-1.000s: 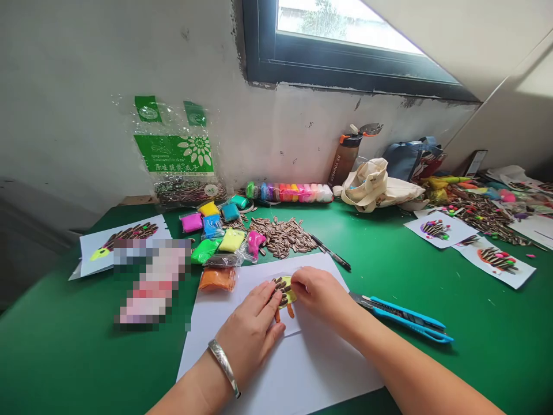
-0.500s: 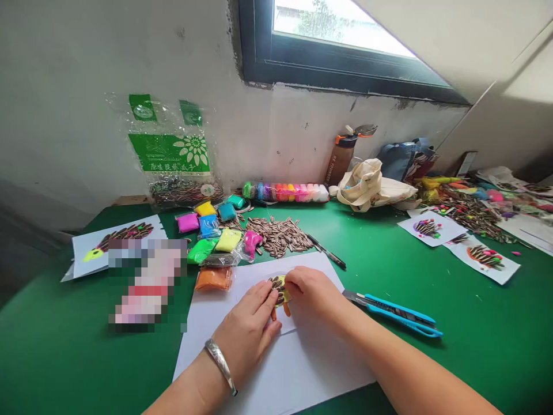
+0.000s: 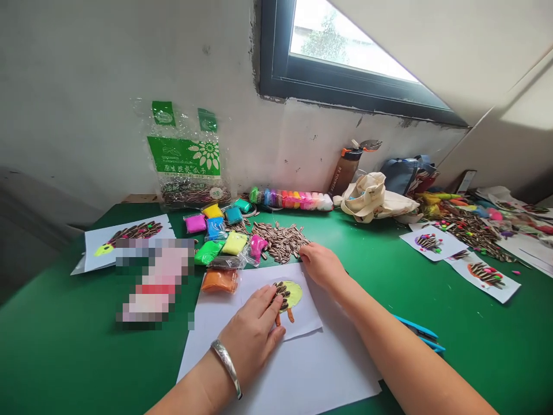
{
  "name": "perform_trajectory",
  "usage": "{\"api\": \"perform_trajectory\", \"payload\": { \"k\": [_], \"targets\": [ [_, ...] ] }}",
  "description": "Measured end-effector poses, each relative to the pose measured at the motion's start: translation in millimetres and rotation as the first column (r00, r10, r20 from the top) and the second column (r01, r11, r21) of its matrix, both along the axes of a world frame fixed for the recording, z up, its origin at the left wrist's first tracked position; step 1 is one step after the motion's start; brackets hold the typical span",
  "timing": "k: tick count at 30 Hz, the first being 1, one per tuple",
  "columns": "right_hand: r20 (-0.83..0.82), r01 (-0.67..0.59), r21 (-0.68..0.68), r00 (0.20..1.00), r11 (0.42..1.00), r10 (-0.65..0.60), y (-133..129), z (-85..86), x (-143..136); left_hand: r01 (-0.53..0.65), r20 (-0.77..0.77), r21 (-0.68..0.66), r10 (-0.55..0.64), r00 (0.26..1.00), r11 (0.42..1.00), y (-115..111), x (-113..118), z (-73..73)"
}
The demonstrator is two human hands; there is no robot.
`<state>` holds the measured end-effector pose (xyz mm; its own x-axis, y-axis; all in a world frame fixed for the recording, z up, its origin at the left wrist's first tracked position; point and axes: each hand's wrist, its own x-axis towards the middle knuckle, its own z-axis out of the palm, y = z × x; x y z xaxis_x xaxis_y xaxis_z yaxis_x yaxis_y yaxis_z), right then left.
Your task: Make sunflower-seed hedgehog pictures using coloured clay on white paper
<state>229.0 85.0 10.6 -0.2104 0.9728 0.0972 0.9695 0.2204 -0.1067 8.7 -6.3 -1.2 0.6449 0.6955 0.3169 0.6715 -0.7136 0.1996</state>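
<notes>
My left hand [image 3: 254, 320], a silver bracelet at its wrist, lies flat with fingers stretched over the left part of a small paper picture [image 3: 309, 323]. On that paper is a light-green clay shape [image 3: 294, 294] with brown-orange legs, and sunflower seeds [image 3: 281, 292] stuck to its left side. The hand hides part of it. My right hand [image 3: 324, 268] is at the near right edge of a loose sunflower seed pile [image 3: 280, 239], fingertips pinched together. Whether a seed is between them is hidden. Under the picture lies a larger white sheet [image 3: 345, 380].
Bags of coloured clay [image 3: 235, 243] lie left of the seeds. A blue utility knife [image 3: 421, 331] is partly behind my right forearm. Finished-looking seed pictures [image 3: 133, 236] rest at the left and right. A seed bag [image 3: 185, 155], bottle [image 3: 345, 170] and cloth bag [image 3: 367, 199] stand along the wall.
My right hand has left the clay shape and moved up and away to the seed pile, uncovering the shape's right side. My left hand stays on the picture. The view has shifted slightly.
</notes>
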Motion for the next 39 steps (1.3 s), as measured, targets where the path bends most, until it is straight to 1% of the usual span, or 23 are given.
{"api": "perform_trajectory", "payload": {
  "k": [5, 10, 13, 15, 18, 20, 22, 26, 29, 32, 34, 36, 39],
  "targets": [
    [0.033, -0.051, 0.01, 0.998, 0.999, 0.051, -5, 3.7, 3, 0.011, -0.026, -0.026, -0.011, 1.0, 1.0, 0, 1, 4.5],
    [0.069, -0.097, 0.016, 0.993, 0.995, 0.096, -13, 8.1, -4, 0.012, -0.049, -0.024, -0.013, 0.999, 1.0, 2, 1, 6.9],
    [0.058, -0.1, 0.022, 0.993, 0.995, 0.099, -16, 10.9, -6, 0.014, -0.049, -0.003, -0.015, 0.999, 1.0, 1, 1, 6.2],
    [0.046, -0.077, 0.038, 0.996, 0.996, 0.076, -21, 15.1, -5, 0.016, -0.048, 0.007, -0.016, 0.999, 1.0, 1, 1, 6.1],
    [-0.065, -0.054, 0.052, 0.996, 0.997, 0.058, -35, 23.4, 0, 0.019, -0.051, 0.011, -0.019, 0.999, 1.0, 0, 1, 6.2],
    [-0.314, -0.108, 0.003, 0.944, 0.994, 0.103, -48, 27.0, 1, 0.017, -0.052, 0.013, -0.016, 0.999, 1.0, 1, 1, 6.0],
    [-0.45, -0.148, -0.049, 0.886, 0.988, 0.111, -61, 27.2, -1, 0.014, -0.05, 0.012, -0.013, 0.999, 1.0, 1, 1, 5.5],
    [-0.54, -0.213, -0.111, 0.833, 0.971, 0.12, -75, 23.2, -12, 0.016, -0.042, 0.011, -0.016, 0.999, 1.0, 1, 1, 4.4],
    [-0.625, -0.211, -0.158, 0.777, 0.965, 0.067, -76, 21.0, -19, 0.017, -0.042, 0.008, -0.017, 0.999, 1.0, 1, 1, 5.0],
    [-0.69, -0.237, -0.212, 0.723, 0.948, 0.026, -75, 17.1, -22, 0.018, -0.05, -0.013, -0.018, 0.999, 1.0, 1, 1, 6.2],
    [-0.699, -0.227, -0.226, 0.715, 0.947, 0.005, -74, 14.3, -24, 0.015, -0.053, -0.026, -0.017, 0.998, 1.0, 1, 1, 6.7],
    [-0.701, -0.192, -0.234, 0.713, 0.953, -0.028, -73, 12.9, -26, 0.013, -0.052, -0.029, -0.015, 0.999, 0.999, 1, 2, 6.8],
    [-0.71, -0.168, -0.25, 0.701, 0.954, -0.063, -73, 13.9, -29, 0.017, -0.051, -0.025, -0.019, 0.998, 1.0, 1, 2, 6.2]
  ]
}}
